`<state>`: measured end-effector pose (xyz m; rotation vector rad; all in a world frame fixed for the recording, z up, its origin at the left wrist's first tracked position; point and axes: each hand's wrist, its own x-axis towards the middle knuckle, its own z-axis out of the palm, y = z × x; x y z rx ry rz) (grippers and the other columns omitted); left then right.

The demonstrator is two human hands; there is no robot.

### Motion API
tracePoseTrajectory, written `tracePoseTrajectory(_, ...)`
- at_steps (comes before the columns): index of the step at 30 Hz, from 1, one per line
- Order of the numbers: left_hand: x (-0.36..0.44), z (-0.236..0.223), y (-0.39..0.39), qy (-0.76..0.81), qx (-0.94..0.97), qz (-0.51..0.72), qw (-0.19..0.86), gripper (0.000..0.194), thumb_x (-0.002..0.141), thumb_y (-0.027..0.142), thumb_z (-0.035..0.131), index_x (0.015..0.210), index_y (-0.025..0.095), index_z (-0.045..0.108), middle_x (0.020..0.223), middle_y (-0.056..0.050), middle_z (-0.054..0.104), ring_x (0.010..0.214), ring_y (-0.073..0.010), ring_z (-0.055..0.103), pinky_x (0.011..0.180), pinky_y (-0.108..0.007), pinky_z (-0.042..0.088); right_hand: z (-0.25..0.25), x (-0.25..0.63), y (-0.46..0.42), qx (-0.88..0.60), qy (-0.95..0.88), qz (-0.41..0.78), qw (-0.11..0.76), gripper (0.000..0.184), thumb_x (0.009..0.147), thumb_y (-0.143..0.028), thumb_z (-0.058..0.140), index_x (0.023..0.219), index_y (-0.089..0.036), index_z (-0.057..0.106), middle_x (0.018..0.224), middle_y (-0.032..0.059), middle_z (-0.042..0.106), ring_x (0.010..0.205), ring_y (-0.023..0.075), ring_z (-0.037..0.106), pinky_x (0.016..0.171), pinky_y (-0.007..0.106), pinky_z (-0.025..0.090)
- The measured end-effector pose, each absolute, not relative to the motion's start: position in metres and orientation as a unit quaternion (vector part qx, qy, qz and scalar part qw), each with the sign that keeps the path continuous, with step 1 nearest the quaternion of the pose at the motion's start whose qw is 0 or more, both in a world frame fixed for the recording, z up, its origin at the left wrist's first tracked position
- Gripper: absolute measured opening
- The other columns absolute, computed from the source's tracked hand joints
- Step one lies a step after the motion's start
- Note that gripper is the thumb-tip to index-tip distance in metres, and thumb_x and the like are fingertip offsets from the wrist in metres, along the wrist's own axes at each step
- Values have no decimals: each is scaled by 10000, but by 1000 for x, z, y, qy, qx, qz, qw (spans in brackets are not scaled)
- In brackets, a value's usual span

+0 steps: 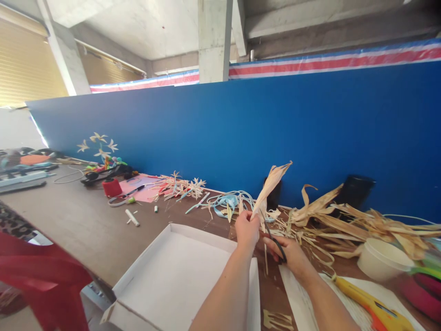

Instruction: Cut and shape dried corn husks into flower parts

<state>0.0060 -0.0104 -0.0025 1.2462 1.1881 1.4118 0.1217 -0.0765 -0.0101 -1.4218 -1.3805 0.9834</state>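
Observation:
My left hand [246,228] is closed around the lower end of a dried corn husk [268,188] and holds it upright above the brown table [82,225]. My right hand [287,250] grips black-handled scissors [275,241], whose blades reach up to the base of the husk beside my left hand. A thin husk strip hangs down between the two hands. A heap of dried husks [354,223] lies just to the right of the hands.
An open white cardboard box lid [172,276] lies in front of me. A white cup [381,259] and a yellow-orange glue gun [368,301] sit at right. Blue ribbon [225,202], husk flowers [182,186], a red spool [112,187] and pink paper lie further left. A blue partition [310,133] backs the table.

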Motion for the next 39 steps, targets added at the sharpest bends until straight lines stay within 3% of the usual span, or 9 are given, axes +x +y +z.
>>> tracePoseTrajectory(17, 8, 6, -12, 448, 409, 580, 543, 109, 640, 266, 567, 652, 161, 541, 439, 35, 500, 398, -104, 501, 425, -195, 383, -12, 123, -74, -584, -559, 393, 438, 442, 694, -501, 592, 962, -161, 682, 399, -53, 450, 399, 105, 388, 427, 234, 254)
tracePoseTrajectory(39, 10, 3, -12, 436, 410, 592, 540, 93, 639, 259, 536, 635, 166, 527, 449, 30, 511, 406, -111, 502, 451, -215, 410, -11, 121, -74, -581, -542, 402, 455, 432, 660, -493, 630, 936, -166, 686, 401, -59, 421, 387, 97, 365, 396, 226, 223)
